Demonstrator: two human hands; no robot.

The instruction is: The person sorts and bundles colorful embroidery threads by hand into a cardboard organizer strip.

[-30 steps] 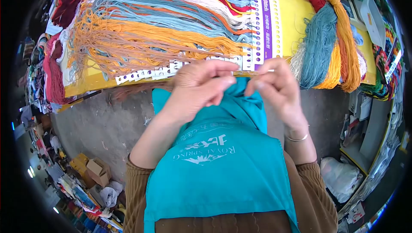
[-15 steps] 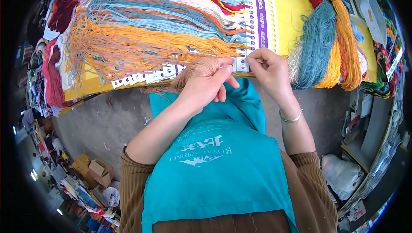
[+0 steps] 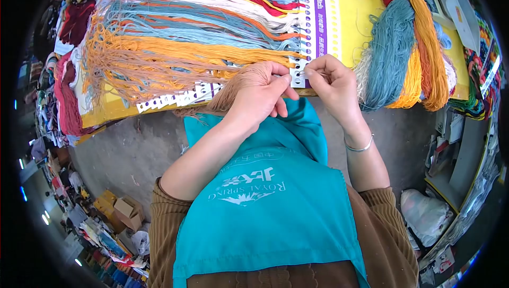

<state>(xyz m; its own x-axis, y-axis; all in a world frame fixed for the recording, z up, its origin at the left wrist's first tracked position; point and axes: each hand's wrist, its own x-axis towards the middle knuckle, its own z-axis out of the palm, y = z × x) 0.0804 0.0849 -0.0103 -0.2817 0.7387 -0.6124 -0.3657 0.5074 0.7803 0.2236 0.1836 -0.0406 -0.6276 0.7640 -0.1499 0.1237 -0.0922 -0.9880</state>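
A white punched thread card [image 3: 333,28] with a purple "Cross Stitch" band lies on the yellow table. Loops of embroidery thread [image 3: 212,25] in blue, white, red and orange run left from its holes. My left hand [image 3: 257,89] is closed around a hank of tan-brown embroidery thread [image 3: 224,97], thumb and forefinger together by the card's lower left edge. At the lowest holes my right hand [image 3: 336,84] is closed in a pinch with its fingertips over the card. What sits between those fingertips is too small to make out.
Thick hanks of blue, yellow and orange thread [image 3: 395,49] lie to the right on the yellow table [image 3: 356,12]. More punched cards [image 3: 175,100] are stacked under the threads at the front edge. A teal apron [image 3: 265,203] covers my front. Cardboard boxes [image 3: 127,211] stand on the floor.
My left thumb and forefinger have closed together, and the tan strands stretched across the orange threads have shifted left and down. My right hand stays pinched at the card's lower holes.
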